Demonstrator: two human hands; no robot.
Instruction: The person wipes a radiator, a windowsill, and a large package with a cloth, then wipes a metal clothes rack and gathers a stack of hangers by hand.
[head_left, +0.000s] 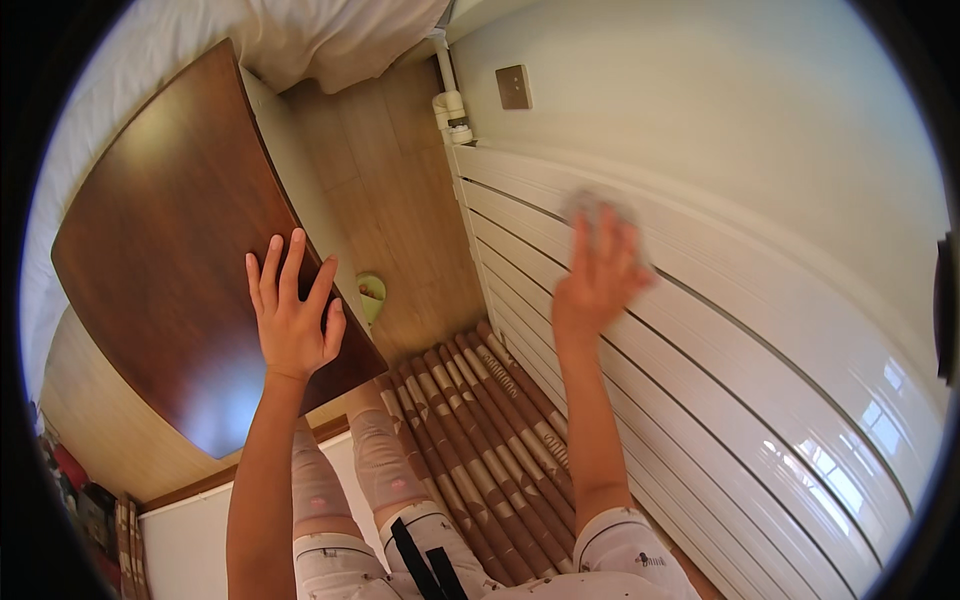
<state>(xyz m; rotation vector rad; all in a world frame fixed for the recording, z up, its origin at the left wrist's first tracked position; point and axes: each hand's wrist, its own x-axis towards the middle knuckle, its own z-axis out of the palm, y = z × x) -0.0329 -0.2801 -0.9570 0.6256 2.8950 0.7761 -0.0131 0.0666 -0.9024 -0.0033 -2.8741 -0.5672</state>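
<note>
My left hand (295, 311) rests palm down, fingers spread, near the right edge of a dark brown wooden tabletop (180, 247). Under that top, the cabinet side is pale. To the right, my right hand (600, 274) is blurred and lies against the upper part of a white panel radiator (675, 352) with dark horizontal gaps. A greyish cloth (596, 204), also blurred, shows at its fingertips, pressed between them and the radiator.
White pipes and a valve (454, 120) stand at the radiator's far end, below a wall socket (514, 87). A green container (371, 296) sits on the wooden floor (405, 217). Brown patterned curtain fabric (480, 450) hangs beside my legs. White bedding (322, 37) lies beyond the cabinet.
</note>
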